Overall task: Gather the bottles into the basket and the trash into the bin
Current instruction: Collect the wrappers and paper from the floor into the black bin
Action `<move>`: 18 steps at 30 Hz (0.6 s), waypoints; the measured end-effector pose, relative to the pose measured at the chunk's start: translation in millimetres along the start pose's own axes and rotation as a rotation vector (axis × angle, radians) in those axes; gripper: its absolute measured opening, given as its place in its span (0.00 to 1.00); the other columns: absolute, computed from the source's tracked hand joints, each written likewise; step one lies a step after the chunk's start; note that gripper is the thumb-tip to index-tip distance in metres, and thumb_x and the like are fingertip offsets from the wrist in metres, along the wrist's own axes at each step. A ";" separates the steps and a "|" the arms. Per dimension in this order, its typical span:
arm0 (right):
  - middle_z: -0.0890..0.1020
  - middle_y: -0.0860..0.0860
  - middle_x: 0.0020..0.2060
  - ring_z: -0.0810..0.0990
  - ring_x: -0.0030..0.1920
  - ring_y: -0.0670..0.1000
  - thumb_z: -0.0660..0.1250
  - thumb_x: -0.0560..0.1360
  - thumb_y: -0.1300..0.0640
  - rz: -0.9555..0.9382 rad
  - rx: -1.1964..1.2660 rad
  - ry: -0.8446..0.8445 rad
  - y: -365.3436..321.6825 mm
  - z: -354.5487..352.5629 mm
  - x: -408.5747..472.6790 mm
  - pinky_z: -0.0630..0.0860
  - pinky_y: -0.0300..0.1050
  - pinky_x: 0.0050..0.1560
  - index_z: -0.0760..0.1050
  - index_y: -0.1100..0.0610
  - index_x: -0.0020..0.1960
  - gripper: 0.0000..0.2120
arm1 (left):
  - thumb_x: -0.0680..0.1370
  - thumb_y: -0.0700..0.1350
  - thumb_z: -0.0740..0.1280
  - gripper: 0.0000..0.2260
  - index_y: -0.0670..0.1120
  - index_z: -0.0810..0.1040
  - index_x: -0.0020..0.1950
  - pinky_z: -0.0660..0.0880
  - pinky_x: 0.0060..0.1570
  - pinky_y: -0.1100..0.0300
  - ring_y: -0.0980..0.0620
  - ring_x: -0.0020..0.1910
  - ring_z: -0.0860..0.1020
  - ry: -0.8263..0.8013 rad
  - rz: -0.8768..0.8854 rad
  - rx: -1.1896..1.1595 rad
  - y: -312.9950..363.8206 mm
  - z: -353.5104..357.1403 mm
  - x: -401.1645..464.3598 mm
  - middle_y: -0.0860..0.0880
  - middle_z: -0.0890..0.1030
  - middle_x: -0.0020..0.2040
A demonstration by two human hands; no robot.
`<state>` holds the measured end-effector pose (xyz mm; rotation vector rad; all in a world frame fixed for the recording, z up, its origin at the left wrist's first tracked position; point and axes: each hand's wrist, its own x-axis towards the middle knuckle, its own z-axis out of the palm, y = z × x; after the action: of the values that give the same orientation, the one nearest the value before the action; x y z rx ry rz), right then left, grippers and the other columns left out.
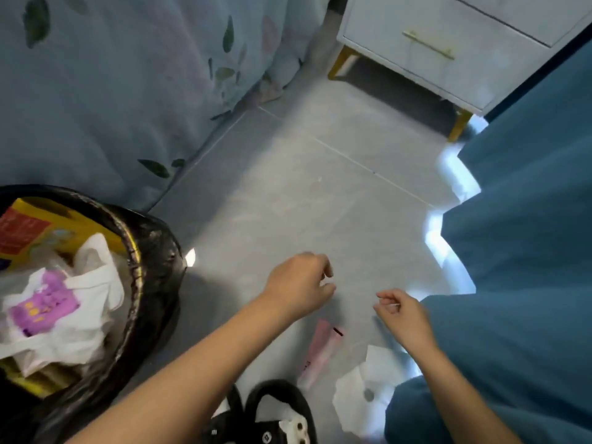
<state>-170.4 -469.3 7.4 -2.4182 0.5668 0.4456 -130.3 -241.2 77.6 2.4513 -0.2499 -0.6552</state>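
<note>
Here, at nine o'clock, a round black-lined bin already heaped with wrappers and white bags is seen. The left hand hovers over the grey tiled floor, fingers loosely curled, nothing held. A flat pink paper packet lies at five o'clock from it, long axis running from one to seven o'clock. The right hand, about equally near, pinches a thin pale stick. A crumpled white tissue lies below.

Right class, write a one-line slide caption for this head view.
Right hand pinches a thin white stick above a pink wrapper and white tissue; black-lined bin at left.
</note>
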 end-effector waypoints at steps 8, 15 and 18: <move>0.74 0.50 0.60 0.68 0.62 0.53 0.66 0.75 0.53 -0.090 -0.423 -0.126 18.5 6.1 10.4 0.70 0.44 0.61 0.72 0.53 0.63 0.17 | 0.69 0.52 0.59 0.16 0.49 0.82 0.51 0.72 0.35 0.60 0.48 0.42 0.75 -0.216 0.333 0.550 -39.9 129.2 -11.1 0.51 0.81 0.46; 0.69 0.52 0.65 0.63 0.67 0.54 0.62 0.77 0.56 -0.026 -0.473 -0.153 30.4 2.7 19.7 0.62 0.41 0.67 0.69 0.54 0.67 0.19 | 0.55 0.58 0.70 0.24 0.56 0.77 0.49 0.74 0.36 0.60 0.51 0.44 0.77 -0.261 0.558 0.491 -60.1 143.7 14.8 0.57 0.79 0.48; 0.70 0.50 0.65 0.64 0.66 0.53 0.62 0.76 0.55 -0.058 -0.475 -0.180 36.1 6.5 18.8 0.61 0.41 0.67 0.69 0.53 0.67 0.19 | 0.55 0.57 0.76 0.16 0.56 0.79 0.40 0.71 0.30 0.64 0.54 0.37 0.79 -0.240 0.446 0.379 -58.0 134.6 31.1 0.57 0.79 0.39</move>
<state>-173.3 -496.8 -23.2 -2.7901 0.3371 0.8432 -170.1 -269.8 -63.9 2.5262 -1.0668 -0.7499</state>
